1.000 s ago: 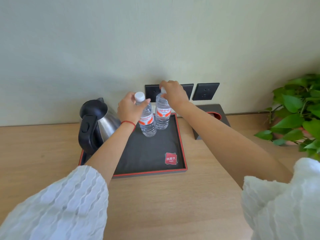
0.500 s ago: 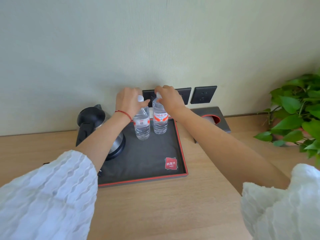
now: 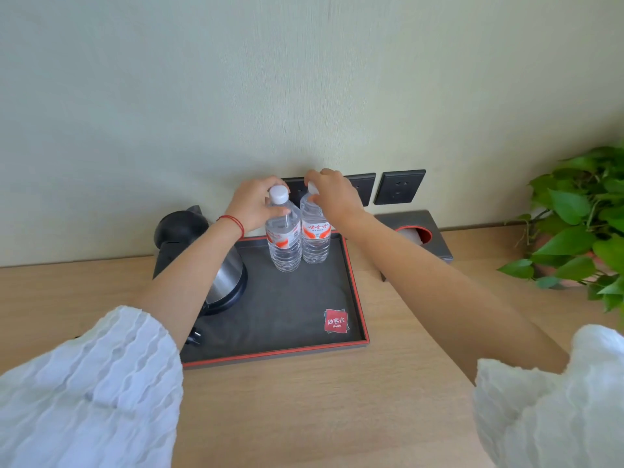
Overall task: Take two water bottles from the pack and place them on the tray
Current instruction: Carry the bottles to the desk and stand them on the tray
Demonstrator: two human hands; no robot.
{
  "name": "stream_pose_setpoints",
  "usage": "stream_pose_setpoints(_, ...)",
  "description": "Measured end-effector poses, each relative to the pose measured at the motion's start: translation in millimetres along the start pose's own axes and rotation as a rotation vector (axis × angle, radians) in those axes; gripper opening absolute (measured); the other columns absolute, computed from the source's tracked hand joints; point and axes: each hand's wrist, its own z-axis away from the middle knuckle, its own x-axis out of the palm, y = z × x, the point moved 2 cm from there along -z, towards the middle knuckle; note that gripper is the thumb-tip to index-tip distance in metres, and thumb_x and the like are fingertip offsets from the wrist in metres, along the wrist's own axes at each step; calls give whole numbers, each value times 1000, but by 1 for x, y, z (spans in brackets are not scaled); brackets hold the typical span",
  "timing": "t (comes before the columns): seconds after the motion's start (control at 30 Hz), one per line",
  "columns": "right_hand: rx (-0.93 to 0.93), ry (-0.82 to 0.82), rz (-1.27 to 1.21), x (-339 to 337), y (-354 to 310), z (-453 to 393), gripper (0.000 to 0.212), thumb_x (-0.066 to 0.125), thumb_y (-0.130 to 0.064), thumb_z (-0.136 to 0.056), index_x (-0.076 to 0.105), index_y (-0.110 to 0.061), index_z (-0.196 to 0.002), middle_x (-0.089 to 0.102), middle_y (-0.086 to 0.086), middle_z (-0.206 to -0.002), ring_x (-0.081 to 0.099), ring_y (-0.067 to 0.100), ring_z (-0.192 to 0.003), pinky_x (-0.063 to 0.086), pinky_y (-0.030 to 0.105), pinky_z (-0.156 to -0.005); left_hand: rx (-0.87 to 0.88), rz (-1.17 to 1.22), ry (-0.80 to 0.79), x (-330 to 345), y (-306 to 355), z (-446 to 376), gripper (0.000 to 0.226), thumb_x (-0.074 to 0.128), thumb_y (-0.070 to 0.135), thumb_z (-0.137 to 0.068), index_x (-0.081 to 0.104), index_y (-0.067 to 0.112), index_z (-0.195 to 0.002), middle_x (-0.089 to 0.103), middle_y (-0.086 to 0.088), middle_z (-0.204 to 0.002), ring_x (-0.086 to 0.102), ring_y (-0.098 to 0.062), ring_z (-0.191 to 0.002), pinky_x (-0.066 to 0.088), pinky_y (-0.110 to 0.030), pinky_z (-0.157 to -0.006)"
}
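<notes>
Two water bottles (image 3: 287,241) stood touching at the tray's (image 3: 358,292) far edge, just above centre frame. The left hand (image 3: 251,206) gripped one neck; the right hand (image 3: 332,190) pinched the other's cap. A careless release could topple both against the kettle (image 3: 202,251). Pale wood counter (image 3: 337,400), green wall, plant (image 3: 580,224) at right.

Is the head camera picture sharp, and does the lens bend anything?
Head view: soft, even light, no harsh glare; the bottle labels and the tray logo are readable, slightly soft. The wide lens curves the table back edge and stretches the sleeves at the corners.
</notes>
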Motion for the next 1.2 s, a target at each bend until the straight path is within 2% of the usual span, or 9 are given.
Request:
stream_pose_setpoints(0.13,22,5,-11,-2,9,-1,30,53,-7,-94,55,-6,-124,57,21,-117,56,38,-103,41,35,-72,-50,-127,138,9,3,0,38,77,25,-74,63,8,-105,71,-16,-104,63,-36,-94,46,-38,-82)
stream_pose_setpoints(0.23,17,-4,-15,-1,12,-1,28,53,-8,-95,55,-6,-122,57,20,-116,57,37,-102,48,38,-78,-125,-132,302,9,-4,6,36,74,30,-75,63,8,-101,71,-16,-99,63,-37,-90,45,-38,-78)
stream_pose_setpoints(0.33,-5,-7,-24,0,12,-1,27,54,-8,-95,56,-6,-122,57,19,-116,57,36,-102,50,41,-81,-162,-112,376,10,-7,8,39,73,31,-77,62,5,-103,70,-18,-100,63,-38,-90,46,-39,-79)
stream_pose_setpoints(0.6,-38,-31,-23,0,7,-3,29,55,-9,-94,56,-8,-123,57,20,-118,57,37,-102,49,42,-81,-67,-205,344,27,10,0,40,70,33,-80,59,7,-108,70,-19,-97,61,-41,-91,41,-37,-71)
stream_pose_setpoints(0.77,-19,-15,-23,-3,9,-1,31,55,-12,-94,55,-8,-125,58,20,-116,57,38,-101,49,41,-79,-45,-180,293,23,12,-2,42,74,31,-77,60,6,-108,70,-19,-101,62,-40,-92,46,-40,-76)
stream_pose_setpoints(0.87,-14,8,-19,-1,5,0,30,56,-11,-93,55,-8,-123,58,20,-115,57,38,-101,43,36,-73,-49,-140,291,20,8,0,39,76,29,-75,62,7,-105,72,-17,-99,63,-37,-91,45,-34,-75)
stream_pose_setpoints(0.97,-8,8,-26,0,5,1,30,56,-11,-93,54,-8,-124,58,20,-116,57,38,-101,46,37,-76,-53,-121,261,20,7,0,40,77,30,-74,63,8,-105,72,-16,-98,64,-35,-91,43,-31,-74)
stream_pose_setpoints(1.07,-9,16,-48,0,6,3,30,55,-11,-93,55,-8,-124,58,20,-117,56,37,-104,48,39,-81,-94,-95,213,21,5,-1,50,79,31,-72,59,7,-111,69,-16,-108,62,-35,-100,44,-35,-80)
stream_pose_setpoints(1.2,45,-1,-106,0,5,9,40,51,-14,-96,49,-15,-136,58,19,-123,44,34,-118,46,42,-91,-222,46,208,24,-2,19,76,83,25,-67,42,1,-127,49,-18,-131,50,-34,-117,41,-42,-95)
